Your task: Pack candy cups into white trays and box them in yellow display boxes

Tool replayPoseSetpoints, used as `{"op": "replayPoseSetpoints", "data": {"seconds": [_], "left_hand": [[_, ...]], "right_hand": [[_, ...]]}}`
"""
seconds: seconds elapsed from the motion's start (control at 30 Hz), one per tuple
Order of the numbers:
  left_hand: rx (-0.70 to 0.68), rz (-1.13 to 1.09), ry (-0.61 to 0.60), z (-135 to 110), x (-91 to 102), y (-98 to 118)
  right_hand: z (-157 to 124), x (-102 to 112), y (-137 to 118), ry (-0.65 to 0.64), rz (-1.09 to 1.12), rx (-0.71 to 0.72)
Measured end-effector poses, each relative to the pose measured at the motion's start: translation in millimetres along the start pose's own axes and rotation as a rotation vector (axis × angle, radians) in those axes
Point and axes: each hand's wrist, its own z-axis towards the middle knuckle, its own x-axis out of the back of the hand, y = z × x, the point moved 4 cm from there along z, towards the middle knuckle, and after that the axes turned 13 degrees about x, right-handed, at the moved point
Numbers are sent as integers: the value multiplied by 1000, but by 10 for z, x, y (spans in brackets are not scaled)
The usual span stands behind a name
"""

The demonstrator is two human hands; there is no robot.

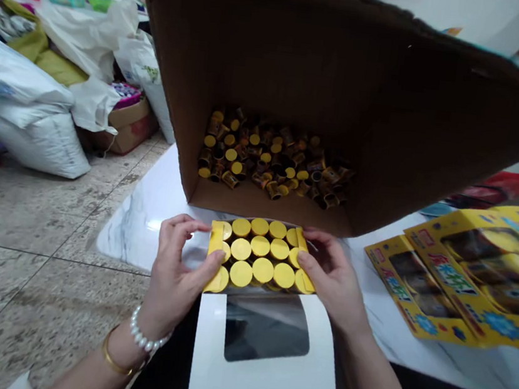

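Head view | left hand (178, 273) and right hand (330, 272) fingers clamp yellow-capped tube cluster (259, 254) from both sides, keeping it packed | tilted brown cardboard box (394, 97) behind

Your view is evenly lit by soft indoor light, pale glare on the marble tabletop (143, 218) left of centre, the cardboard box (348, 92) interior deep in shadow, wide-angle stretching and slight blur toward your frame's edges.
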Motion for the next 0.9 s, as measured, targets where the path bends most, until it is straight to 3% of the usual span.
{"op": "replayPoseSetpoints", "data": {"seconds": [0.1, 0.23, 0.33, 0.47, 0.6, 0.77, 0.83, 0.9], "left_hand": [[-242, 218, 34, 12, 59, 116], [-445, 358, -14, -23, 104, 249], [-453, 414, -100, -53, 127, 255], [-360, 375, -272, -85, 149, 175], [-399, 495, -409, -155, 166, 218], [-381, 474, -398, -168, 205, 372], [-272, 433, -286, -131, 192, 366], [-102, 368, -120, -93, 169, 315]], "right_hand": [[-18, 42, -131, 57, -282, 267], [7, 100, -341, -78, -514, 576], [86, 188, -413, -326, -572, 706], [171, 286, -472, -670, -721, 773], [149, 324, -561, -844, -834, 788], [194, 299, -594, -859, -739, 787], [243, 255, -596, -769, -668, 753], [272, 214, -582, -593, -625, 690]]}}
